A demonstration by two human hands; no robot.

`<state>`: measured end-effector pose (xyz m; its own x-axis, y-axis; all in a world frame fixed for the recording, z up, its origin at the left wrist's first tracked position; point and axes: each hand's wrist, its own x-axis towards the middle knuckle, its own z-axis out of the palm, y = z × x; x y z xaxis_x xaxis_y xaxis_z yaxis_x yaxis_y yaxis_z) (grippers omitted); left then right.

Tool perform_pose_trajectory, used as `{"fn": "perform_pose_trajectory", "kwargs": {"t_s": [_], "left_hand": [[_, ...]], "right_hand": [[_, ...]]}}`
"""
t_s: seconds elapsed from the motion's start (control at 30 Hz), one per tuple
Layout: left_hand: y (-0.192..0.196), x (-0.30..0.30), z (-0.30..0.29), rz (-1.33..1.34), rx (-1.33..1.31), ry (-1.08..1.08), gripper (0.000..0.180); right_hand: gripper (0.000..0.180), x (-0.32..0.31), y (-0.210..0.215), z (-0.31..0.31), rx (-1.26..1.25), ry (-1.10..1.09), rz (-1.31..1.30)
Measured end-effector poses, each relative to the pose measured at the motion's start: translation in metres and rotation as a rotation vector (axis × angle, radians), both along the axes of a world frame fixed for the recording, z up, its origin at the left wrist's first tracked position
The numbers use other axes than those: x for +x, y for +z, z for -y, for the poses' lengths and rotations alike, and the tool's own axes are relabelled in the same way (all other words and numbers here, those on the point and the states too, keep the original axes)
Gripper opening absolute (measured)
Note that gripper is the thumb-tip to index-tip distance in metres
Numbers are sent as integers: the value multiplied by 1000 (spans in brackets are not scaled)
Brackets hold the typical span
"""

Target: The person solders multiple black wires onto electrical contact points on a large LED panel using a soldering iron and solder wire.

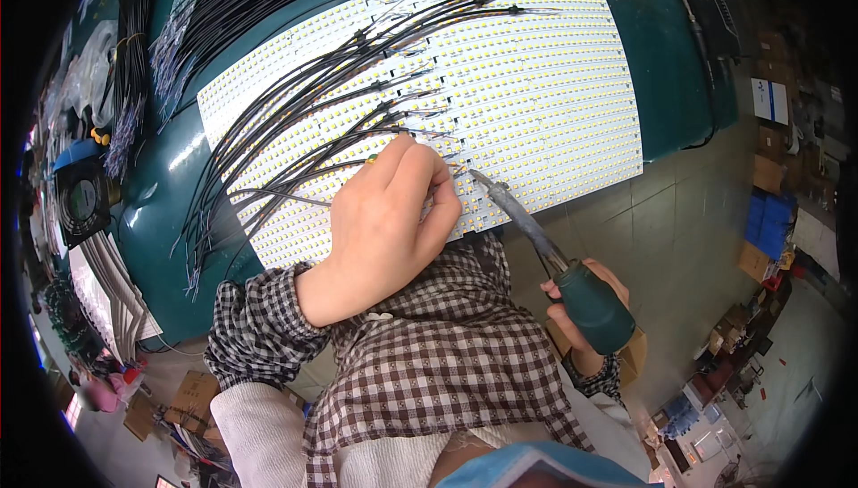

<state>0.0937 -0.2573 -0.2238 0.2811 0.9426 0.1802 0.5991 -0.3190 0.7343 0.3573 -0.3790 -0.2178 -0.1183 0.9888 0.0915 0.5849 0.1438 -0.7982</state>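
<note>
Nearest the camera is the person's checked shirt (429,372), its sleeves running up to both wrists. The right hand (585,309) sits low at the right, off the edge of the tabletop (170,211), clenched around the dark green handle of a soldering iron (545,256). The iron slants up and to the left, and its metal tip ends at the near edge of the white panel (536,86), just beside the left hand's fingertips.

The left hand (389,224) rests on that near edge of the panel with its fingers curled down, pinching something small against the surface; what exactly lies under the fingertips is hidden, though a thin black wire (277,195) runs out from beneath the hand toward the left.

The panel is a wide sheet of white strips dotted with rows of small yellow lights, lying flat on the dark green tabletop and covering most of it. Across its left half a fan of black wires (357,68) lies spread, their far ends meeting the strips near the panel's middle line and their loose ends trailing over the left edge.

Farther left, at the tabletop's rim, stand a small black fan (82,202) and more wire bundles (134,50). To the right, the grey floor (679,247) holds cardboard boxes (760,260).
</note>
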Motion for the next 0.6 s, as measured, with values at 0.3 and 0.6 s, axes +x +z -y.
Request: {"fn": "perform_pose_trajectory", "kwargs": {"t_s": [0.3, 0.6], "left_hand": [[-2, 0, 2, -2, 18, 4, 16], [-1, 2, 1, -6, 30, 3, 16]], "right_hand": [[28, 0, -1, 0, 32, 8, 16], [54, 6, -4, 4, -18, 38, 38]]}}
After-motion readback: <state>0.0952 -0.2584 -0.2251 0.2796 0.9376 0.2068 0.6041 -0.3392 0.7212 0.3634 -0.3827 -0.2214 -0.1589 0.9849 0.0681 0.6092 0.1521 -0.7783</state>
